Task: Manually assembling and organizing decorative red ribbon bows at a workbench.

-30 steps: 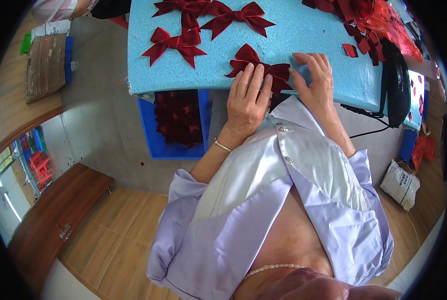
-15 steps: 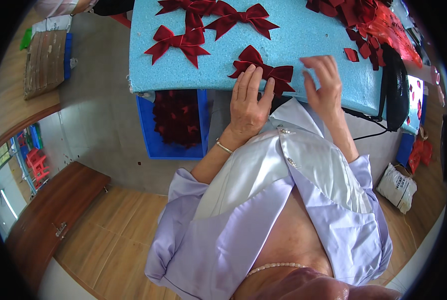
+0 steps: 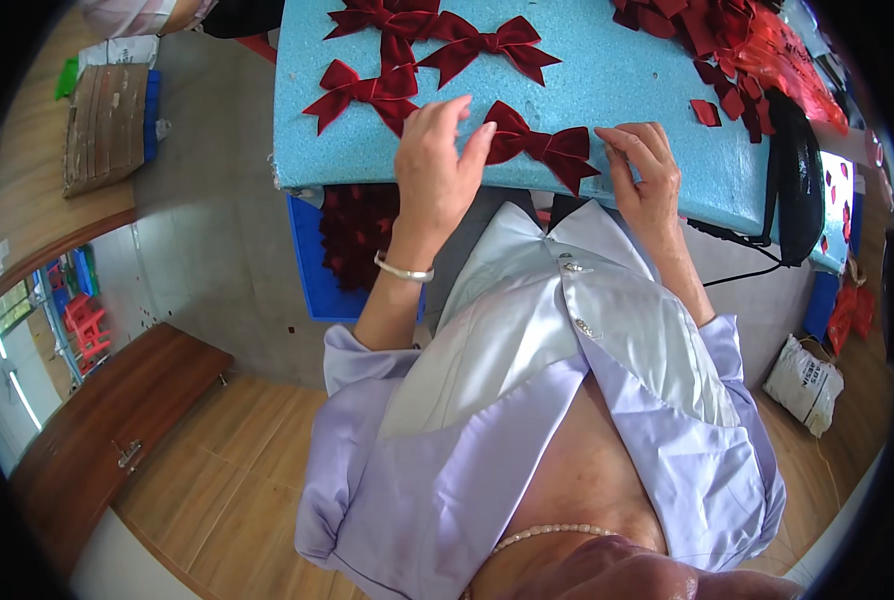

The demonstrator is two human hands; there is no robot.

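Note:
A dark red velvet bow lies near the front edge of the pale blue foam-topped table. Beside its left loop is my left hand, thumb and fingers apart, with the thumb tip by the loop; nothing shows in it. Just off the bow's right side, my right hand has loosely bent fingers, the thumb a little apart from the index finger, and no held thing visible. Farther back lie several more bows, including one at left and one in the middle. My left hand partly covers the left bow's tail.
Loose red velvet pieces spill from a red plastic bag at the far right. A black bag hangs at the table's right edge. Under the table, a blue bin holds red pieces. A white sack rests at right.
My left hand has lifted off the front bow and moved left. My right hand's thumb and fingers have drawn closer together. The view has shifted slightly.

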